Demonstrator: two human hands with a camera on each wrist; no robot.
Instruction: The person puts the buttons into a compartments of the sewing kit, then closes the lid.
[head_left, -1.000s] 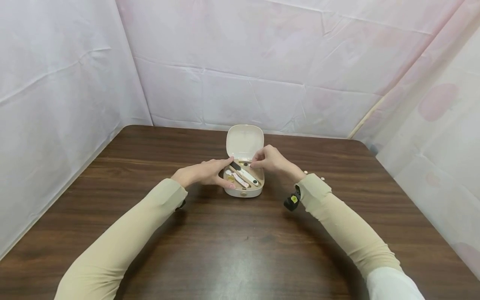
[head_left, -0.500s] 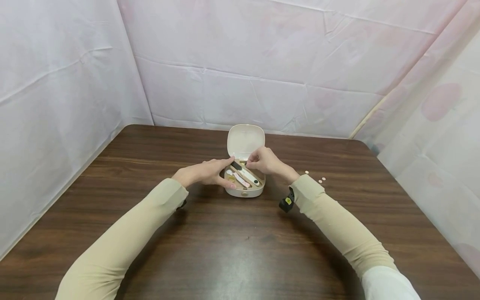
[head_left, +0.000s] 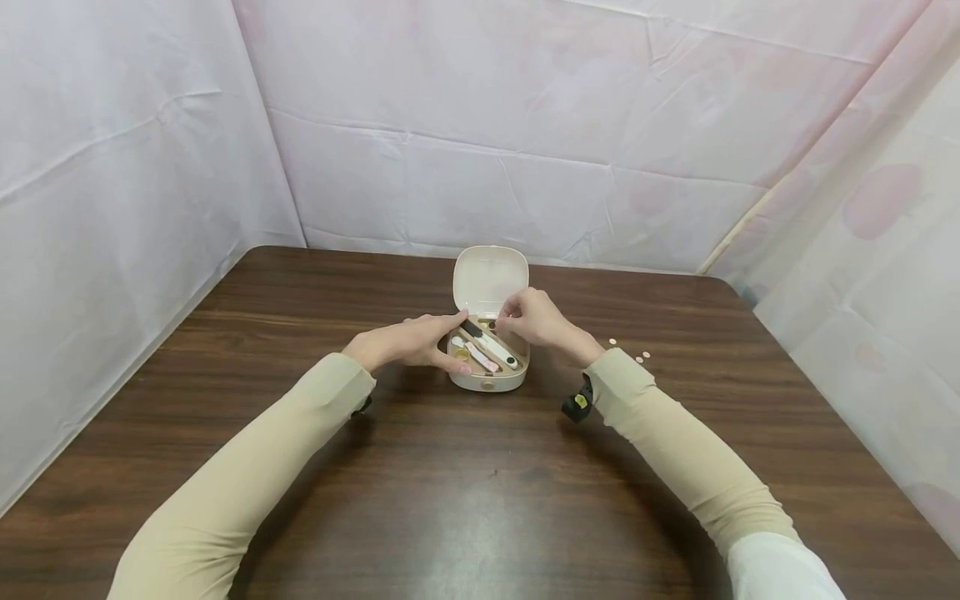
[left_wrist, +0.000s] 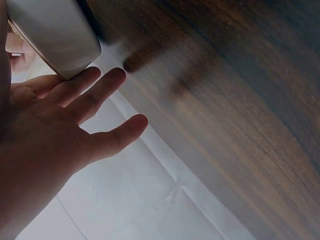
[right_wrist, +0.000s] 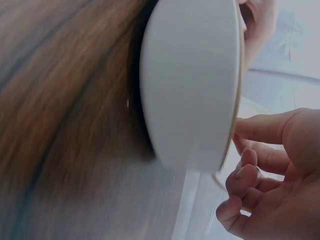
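A small cream case [head_left: 487, 382] stands open on the table, its lid [head_left: 491, 279] upright at the back. In its tray lie a black-and-white file [head_left: 491, 342], a pink tool [head_left: 481, 357] and a gold round piece [head_left: 461, 354]. My left hand [head_left: 408, 340] rests against the case's left side with straight fingers; the left wrist view shows the hand [left_wrist: 75, 125] spread beside the case [left_wrist: 55, 30]. My right hand [head_left: 528, 318] hovers over the tray's back right with its fingertips drawn together. The right wrist view shows those curled fingers [right_wrist: 250, 170] at the case [right_wrist: 190, 85] rim; whether they pinch anything is hidden.
The dark wooden table [head_left: 465, 500] is walled by pale sheeting on three sides. A few tiny white pieces [head_left: 641, 358] lie on the table right of my right sleeve. A black wrist strap [head_left: 577, 404] hangs under the right cuff.
My right hand has shifted slightly left over the back of the tray, and its sleeve has uncovered the white pieces. The left hand and the case stay put.
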